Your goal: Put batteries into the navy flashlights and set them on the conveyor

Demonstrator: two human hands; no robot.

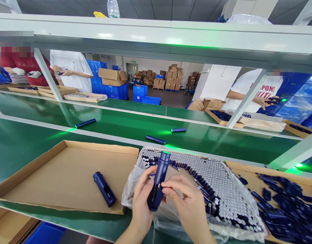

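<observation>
My left hand (142, 200) is wrapped round a dark blue flashlight (162, 169), held tilted with its green-glowing end up. In its side is an open slot. My right hand (185, 196) is closed at that slot, the index fingertip against it beside a small shiny bit; what the fingers pinch is mostly hidden. Just behind both hands is a plastic-lined box of batteries (196, 173), most upright with silver ends up, several lying loose. Left of my hands, another blue flashlight (104, 189) with an open slot lies in a shallow cardboard tray (77, 169).
At right, a cardboard tray (234, 166) holds many dark blue plastic parts (285, 203). On the green belt (120, 118) lie a flashlight (86, 123), a second flashlight (179, 130) and a third flashlight (156, 139). A white shelf beam (145, 28) crosses above. Co-workers stand opposite.
</observation>
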